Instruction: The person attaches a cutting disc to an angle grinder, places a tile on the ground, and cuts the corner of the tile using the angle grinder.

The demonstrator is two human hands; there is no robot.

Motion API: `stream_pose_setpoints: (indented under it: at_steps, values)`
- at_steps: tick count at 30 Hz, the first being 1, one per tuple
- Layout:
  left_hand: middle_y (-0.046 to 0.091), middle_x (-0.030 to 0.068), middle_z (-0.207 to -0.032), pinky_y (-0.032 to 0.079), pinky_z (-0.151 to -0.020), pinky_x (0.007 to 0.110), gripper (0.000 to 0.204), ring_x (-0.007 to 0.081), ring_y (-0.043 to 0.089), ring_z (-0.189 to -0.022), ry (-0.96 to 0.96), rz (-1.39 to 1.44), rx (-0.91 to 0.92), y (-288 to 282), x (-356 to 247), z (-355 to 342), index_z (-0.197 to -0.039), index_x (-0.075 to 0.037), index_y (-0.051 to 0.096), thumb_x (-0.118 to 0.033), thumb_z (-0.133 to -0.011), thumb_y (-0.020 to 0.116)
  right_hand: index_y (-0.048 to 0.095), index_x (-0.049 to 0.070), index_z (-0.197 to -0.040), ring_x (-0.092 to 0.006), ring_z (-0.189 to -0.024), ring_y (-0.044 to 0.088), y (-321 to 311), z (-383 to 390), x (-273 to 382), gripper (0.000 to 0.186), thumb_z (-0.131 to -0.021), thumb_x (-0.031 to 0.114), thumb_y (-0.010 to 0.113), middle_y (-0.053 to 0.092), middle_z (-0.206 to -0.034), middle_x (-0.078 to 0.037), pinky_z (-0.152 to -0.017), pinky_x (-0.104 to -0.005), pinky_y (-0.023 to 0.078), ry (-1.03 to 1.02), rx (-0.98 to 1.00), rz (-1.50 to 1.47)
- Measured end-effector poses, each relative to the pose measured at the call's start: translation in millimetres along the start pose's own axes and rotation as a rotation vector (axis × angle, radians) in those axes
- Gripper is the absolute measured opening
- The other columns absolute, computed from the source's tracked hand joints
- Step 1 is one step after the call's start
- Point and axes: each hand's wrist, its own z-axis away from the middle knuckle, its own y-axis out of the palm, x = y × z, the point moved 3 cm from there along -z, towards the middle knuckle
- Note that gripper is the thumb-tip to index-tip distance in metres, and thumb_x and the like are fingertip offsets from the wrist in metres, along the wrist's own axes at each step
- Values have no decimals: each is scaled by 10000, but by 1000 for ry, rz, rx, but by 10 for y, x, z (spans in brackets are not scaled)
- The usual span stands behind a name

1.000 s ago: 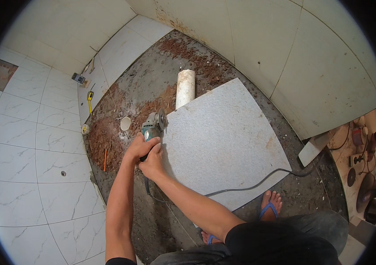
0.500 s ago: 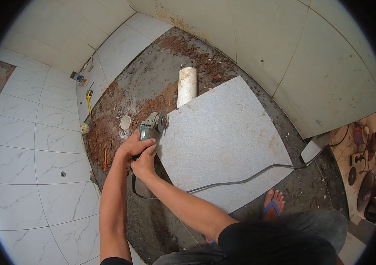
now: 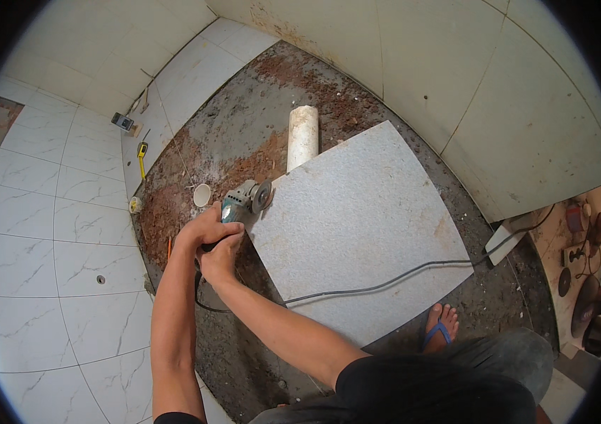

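Observation:
Both hands grip a teal and grey angle grinder (image 3: 235,205). My left hand (image 3: 205,225) wraps round its body near the head. Behind it, my right hand (image 3: 220,256) closes on the rear handle, which the fingers mostly hide. The grinder's disc (image 3: 262,196) stands close by the left edge of a large grey speckled tile (image 3: 364,219); whether it touches the edge I cannot tell. Under the tile's far edge, a white plastic pipe (image 3: 303,138) sticks out. The black power cord (image 3: 385,283) runs across the tile toward the right.
Rough mortar and reddish soil (image 3: 272,71) surround the tile. A round white pipe opening (image 3: 202,194) lies left of the grinder. A yellow tape measure (image 3: 142,157) rests by the left wall. My sandalled foot (image 3: 442,326) stands at the tile's near right corner. Tools (image 3: 583,304) lie at far right.
The hands and the rear of the grinder have shifted slightly left. My right forearm has moved left too, and the cord slides with it. The tile shows no clear shift of its own.

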Motion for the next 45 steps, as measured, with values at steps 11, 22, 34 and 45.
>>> stream_pose_setpoints:
  at_steps: [11,22,34,45]
  values:
    - [690,230,-1164,508,-957,419,825,350,667,-1084,133,-113,37,-49,-180,-331,-1308,19,550,-478,-713,831,251,27,-1445,-310,-1255,510,532,-678,-787,794,-868,161,780,405,-1406,-199,-1053,-369,475,186,65,-1391]
    - [676,103,-967,535,-787,351,549,191,642,-847,-15,473,-422,-128,-104,656,-1143,3,572,-371,-813,800,26,-67,-1553,-474,-1359,413,-254,58,205,1230,-674,190,847,359,-1443,-346,-1123,-477,384,-274,215,161]
    - [669,47,-1043,503,-895,373,272,175,648,-958,90,1988,-472,1444,-354,866,-1130,-31,628,-242,-970,690,436,15,-1392,-425,-1039,671,-1610,-151,326,883,-650,268,843,675,-1079,-278,-897,-470,524,-205,902,620]
    - [598,137,-1205,482,-939,353,484,205,605,-1069,178,1402,-611,1573,-636,1051,-1258,33,577,-373,-1006,655,581,14,-1215,-243,-827,674,-1775,-104,559,638,-654,195,825,700,-947,-121,-774,-362,543,-271,708,717]
